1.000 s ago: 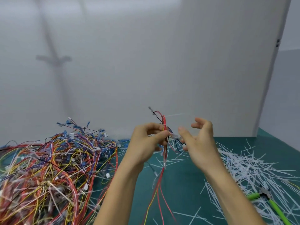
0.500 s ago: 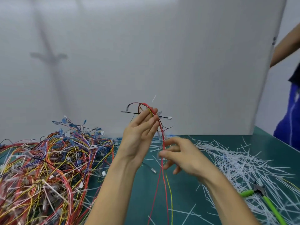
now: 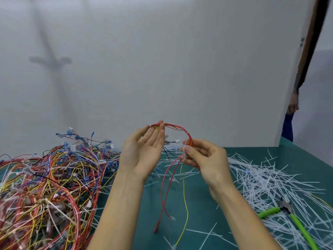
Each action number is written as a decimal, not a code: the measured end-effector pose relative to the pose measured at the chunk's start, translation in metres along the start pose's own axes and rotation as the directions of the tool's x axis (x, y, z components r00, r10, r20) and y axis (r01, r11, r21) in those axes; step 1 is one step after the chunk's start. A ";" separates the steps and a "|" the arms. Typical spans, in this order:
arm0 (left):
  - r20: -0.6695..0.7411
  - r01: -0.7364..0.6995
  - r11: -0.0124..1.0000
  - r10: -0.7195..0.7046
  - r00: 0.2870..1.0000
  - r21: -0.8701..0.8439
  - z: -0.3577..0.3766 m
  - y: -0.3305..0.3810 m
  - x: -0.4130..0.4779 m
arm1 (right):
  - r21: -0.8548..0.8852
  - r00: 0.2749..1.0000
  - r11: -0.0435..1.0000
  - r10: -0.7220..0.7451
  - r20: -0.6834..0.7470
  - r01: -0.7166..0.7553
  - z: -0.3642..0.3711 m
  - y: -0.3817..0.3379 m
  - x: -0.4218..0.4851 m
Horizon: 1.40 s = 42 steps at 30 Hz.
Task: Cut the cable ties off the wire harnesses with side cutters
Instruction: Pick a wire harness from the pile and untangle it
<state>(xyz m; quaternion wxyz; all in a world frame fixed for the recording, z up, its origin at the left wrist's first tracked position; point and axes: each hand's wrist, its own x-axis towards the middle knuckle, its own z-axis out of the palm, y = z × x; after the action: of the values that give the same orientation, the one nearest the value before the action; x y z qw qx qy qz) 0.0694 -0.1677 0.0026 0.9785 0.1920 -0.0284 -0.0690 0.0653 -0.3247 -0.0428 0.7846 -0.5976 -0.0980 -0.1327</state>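
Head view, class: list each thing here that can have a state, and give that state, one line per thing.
Left hand: fingers straight, pinching the harness at their tips.
Right hand: pinching a white tie on the harness.
Harness: held up, arched between hands, ends dangling.
Side cutters: lying unheld on the mat among cut ties.
Wire pile: tangled.

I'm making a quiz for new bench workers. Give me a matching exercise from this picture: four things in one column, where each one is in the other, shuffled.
Things:
1. side cutters
2. held harness
3. wire pile
4. cut ties

Places:
A. heaped on the mat at left
B. strewn on the mat at right
C. lying among the ties, lower right
D. raised between both hands

Pairs: 1-C, 2-D, 3-A, 4-B
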 end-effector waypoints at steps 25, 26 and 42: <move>-0.122 0.169 0.912 -0.132 0.984 0.373 -0.001 0.006 0.000 | -0.222 0.972 0.947 -0.235 0.021 0.234 -0.016 -0.013 0.009; -0.155 0.139 0.908 -0.083 0.984 0.396 -0.001 0.004 0.001 | -0.316 0.981 0.929 -0.177 0.075 0.192 -0.018 -0.012 0.009; 0.334 -0.330 -0.130 0.004 0.943 0.935 -0.002 -0.008 -0.009 | -0.621 0.977 0.755 -0.180 0.114 0.212 -0.017 -0.054 -0.002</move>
<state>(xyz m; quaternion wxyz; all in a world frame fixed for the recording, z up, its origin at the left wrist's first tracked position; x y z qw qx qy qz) 0.0593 -0.1724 -0.0028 0.4996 0.8385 -0.2021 0.0807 0.0454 -0.3545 0.0011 0.5189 -0.8146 -0.1284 -0.2251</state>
